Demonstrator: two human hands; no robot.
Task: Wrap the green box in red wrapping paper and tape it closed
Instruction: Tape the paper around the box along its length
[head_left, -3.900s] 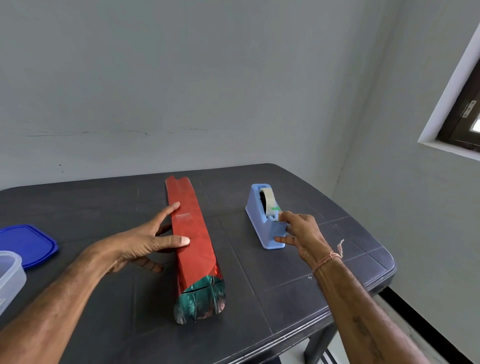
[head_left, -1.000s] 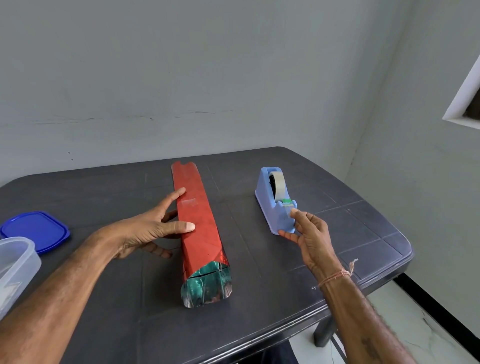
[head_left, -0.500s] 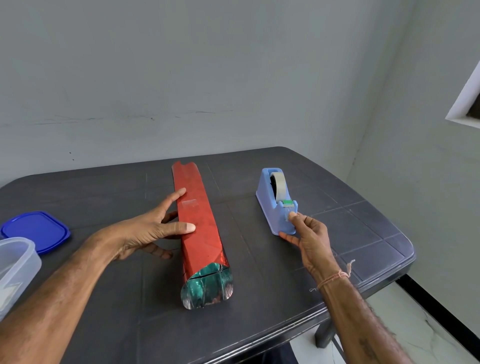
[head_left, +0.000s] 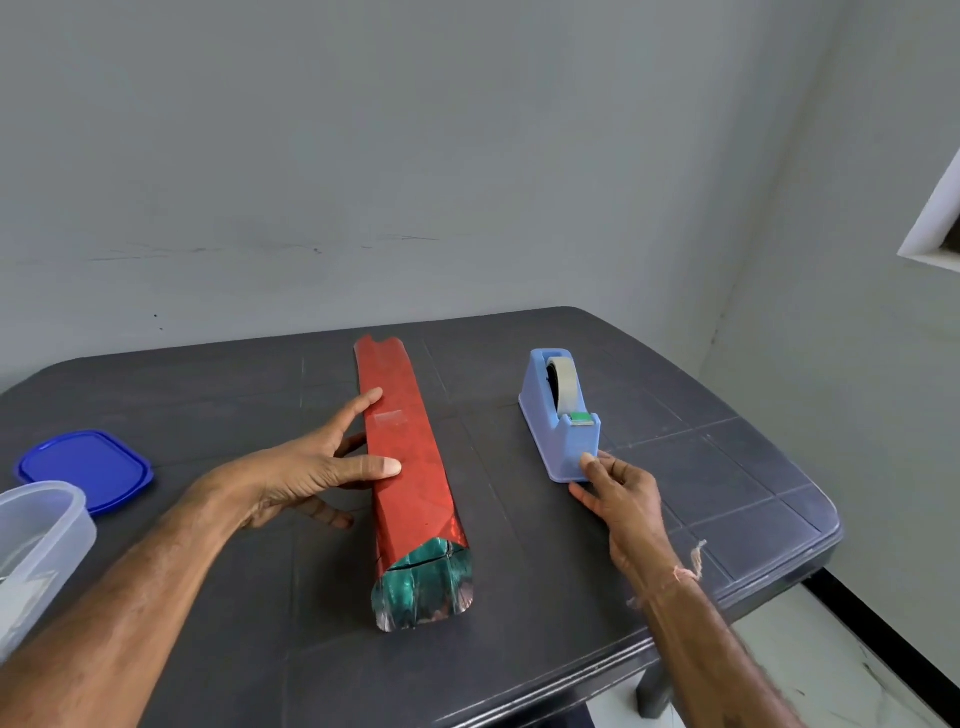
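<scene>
— So, where's the box (head_left: 421, 582)?
— Mid tabletop, lying lengthwise from the near edge toward the far edge. Red paper (head_left: 410, 483) covers its top and sides. Near end is open: green shows there, with a ragged paper edge around it. Far end of the paper lies flattened and notched on the table (head_left: 260, 665).
— Any tape on it?
— One clear strip (head_left: 388, 415) on top, in the far half.
— Left hand?
— Left hand (head_left: 306, 467) is spread wide. Index and thumb lie on top of the paper, with the index tip just beside the strip. The other fingers are down at the box's left side, on the tabletop.
— Right?
— Right hand (head_left: 618, 488) is at the dispenser (head_left: 563, 441), which stands right of the box, apart from it, toward the right edge. Fingers are bent, index tip on the dispenser's near end, thumb at its base corner. Can't tell whether that's a grip or just a touch. There's a thread (head_left: 688, 571) on that wrist.
— Dispenser state?
— Blue, upright, with a roll (head_left: 563, 376) seated in it. A green tab (head_left: 581, 417) sits at the cutter end, which faces the near edge.
— Anything else?
— A blue lid (head_left: 85, 467) lies flat near the left edge. A clear tub (head_left: 36, 540) sits nearer, at the left edge, cut off by the frame. Both are well apart from the box.
</scene>
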